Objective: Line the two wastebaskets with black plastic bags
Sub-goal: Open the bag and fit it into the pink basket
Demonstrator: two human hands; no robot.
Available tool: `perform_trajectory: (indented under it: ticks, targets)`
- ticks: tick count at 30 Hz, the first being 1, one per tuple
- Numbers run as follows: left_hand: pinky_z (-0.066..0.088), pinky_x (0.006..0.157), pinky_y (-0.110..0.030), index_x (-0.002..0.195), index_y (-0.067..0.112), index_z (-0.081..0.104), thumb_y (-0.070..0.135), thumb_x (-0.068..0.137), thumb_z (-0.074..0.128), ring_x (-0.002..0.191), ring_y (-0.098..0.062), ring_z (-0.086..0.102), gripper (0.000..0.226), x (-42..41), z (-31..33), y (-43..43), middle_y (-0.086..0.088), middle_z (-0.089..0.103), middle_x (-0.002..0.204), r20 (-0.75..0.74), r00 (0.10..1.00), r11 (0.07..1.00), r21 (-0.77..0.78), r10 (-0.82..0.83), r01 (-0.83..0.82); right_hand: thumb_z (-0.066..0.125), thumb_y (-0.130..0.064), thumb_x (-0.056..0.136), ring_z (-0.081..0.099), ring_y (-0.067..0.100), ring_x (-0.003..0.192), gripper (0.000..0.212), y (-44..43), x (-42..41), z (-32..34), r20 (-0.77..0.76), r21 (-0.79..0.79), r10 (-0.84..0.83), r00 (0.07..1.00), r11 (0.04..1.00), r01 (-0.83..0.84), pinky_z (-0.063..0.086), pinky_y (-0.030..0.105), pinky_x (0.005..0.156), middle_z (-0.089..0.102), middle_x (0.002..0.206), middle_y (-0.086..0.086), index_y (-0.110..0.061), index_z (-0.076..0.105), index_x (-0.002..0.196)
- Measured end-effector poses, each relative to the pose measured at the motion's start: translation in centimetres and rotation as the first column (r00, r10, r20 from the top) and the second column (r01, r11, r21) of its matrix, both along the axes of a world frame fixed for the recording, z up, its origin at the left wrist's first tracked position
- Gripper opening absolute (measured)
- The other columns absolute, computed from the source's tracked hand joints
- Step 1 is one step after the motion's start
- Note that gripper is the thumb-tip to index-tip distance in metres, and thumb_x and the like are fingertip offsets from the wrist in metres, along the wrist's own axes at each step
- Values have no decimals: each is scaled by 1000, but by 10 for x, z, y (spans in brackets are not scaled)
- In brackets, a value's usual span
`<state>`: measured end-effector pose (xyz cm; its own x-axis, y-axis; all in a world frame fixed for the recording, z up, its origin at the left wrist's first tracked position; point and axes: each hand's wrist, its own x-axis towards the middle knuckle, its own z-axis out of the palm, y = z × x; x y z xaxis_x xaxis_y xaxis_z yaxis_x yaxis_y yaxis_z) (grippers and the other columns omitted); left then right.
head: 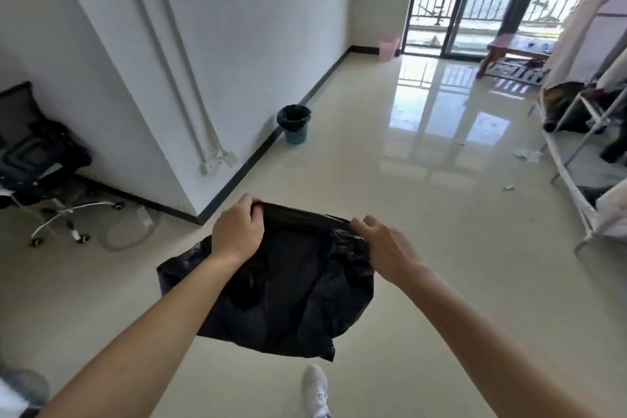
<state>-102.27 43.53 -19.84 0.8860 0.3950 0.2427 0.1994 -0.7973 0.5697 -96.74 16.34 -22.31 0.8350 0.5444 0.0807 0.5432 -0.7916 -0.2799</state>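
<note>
1. The left hand has its grip closed over the top left edge of a black bag, fingers curled over the rim and thumb hidden behind it.
2. The right hand pinches the top right edge of the same bag, its grip closed on bunched plastic at that corner.
3. The bag's upper edge is stretched between the two hands, and the rest hangs loose and crumpled below them, clear of the floor.
4. Both forearms reach forward from the bottom of the view, bare to the frame edge.
5. A white shoe shows on the floor below the bag.
6. A blue wastebasket stands against the wall's dark baseboard, well ahead of the hands; a black liner is already folded over its rim.
7. A pink wastebasket stands in the far corner beside the balcony door; no black shows on it from here.
8. An office chair with a chrome wheeled base sits at the left, around the wall corner.
9. A white rack holding dark items lines the right side.
10. A low wooden table, its surface in bright light, stands near the balcony door.
</note>
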Motion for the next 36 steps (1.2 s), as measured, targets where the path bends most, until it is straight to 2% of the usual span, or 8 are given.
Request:
perform_trajectory:
  ticks: [5, 11, 16, 19, 24, 27, 30, 36]
  targets:
    - [42, 61, -32, 102, 17, 63, 24, 95, 50, 73, -26, 63, 16, 158, -20, -47, 0, 67, 77, 14, 980, 977, 89, -196, 194, 44, -23, 94, 64, 36, 77, 24, -56, 129, -11, 61, -66, -127, 990, 989, 131, 38, 33, 57, 57, 102, 2, -23, 55, 115]
    - [45, 62, -34, 104, 15, 65, 21, 95, 53, 75, -31, 64, 17, 340, -15, -109, -7, 71, 83, 9, 926, 911, 179, -378, 371, 31, -41, 101, 67, 29, 80, 35, -120, 285, 10, 176, -104, -291, 940, 944, 312, 41, 33, 62, 59, 98, -2, -23, 61, 104]
    - [49, 69, -37, 107, 17, 65, 23, 95, 50, 81, -29, 64, 20, 483, -4, -181, -6, 71, 89, -9, 872, 858, 174, -489, 483, 26, -52, 100, 65, 28, 83, 48, -186, 398, 21, 65, -40, -497, 865, 865, 500, 39, 34, 66, 60, 83, -3, -27, 57, 74]
    - [48, 68, -35, 106, 17, 64, 23, 95, 51, 81, -28, 64, 19, 568, -12, -229, -5, 71, 88, 4, 854, 840, 184, -520, 510, 37, -48, 97, 64, 25, 91, 40, -227, 476, 6, 17, -84, -552, 834, 830, 551, 38, 32, 67, 66, 91, -2, -22, 65, 89]
    - [46, 72, -37, 108, 16, 66, 20, 95, 51, 85, -31, 63, 21, 714, -16, -287, -8, 70, 92, -37, 842, 807, 264, -539, 528, 48, -59, 90, 63, 23, 97, 43, -280, 621, -9, -37, -125, -560, 827, 824, 553, 42, 32, 70, 64, 103, -2, -23, 63, 109]
    - [46, 73, -38, 106, 15, 67, 18, 93, 52, 84, -31, 63, 20, 798, 0, -299, -8, 71, 91, -9, 856, 812, 310, -517, 494, 57, -52, 87, 62, 25, 102, 44, -298, 710, -3, -73, -99, -506, 860, 861, 498, 45, 33, 75, 59, 112, -1, -26, 56, 123]
    - [47, 71, -36, 104, 14, 68, 17, 93, 53, 82, -29, 64, 19, 877, 14, -292, -7, 72, 89, 39, 888, 864, 254, -458, 435, 62, -39, 86, 62, 27, 101, 47, -298, 803, 12, -59, -89, -439, 897, 897, 433, 43, 32, 70, 57, 115, 0, -26, 49, 130]
    - [51, 67, -37, 99, 16, 65, 21, 93, 54, 77, -23, 64, 13, 1020, -8, -258, -1, 70, 84, 78, 928, 922, 167, -365, 349, 59, -22, 82, 63, 29, 76, 29, -259, 976, 6, 50, 10, -339, 939, 941, 339, 35, 32, 60, 60, 100, -3, -26, 45, 108]
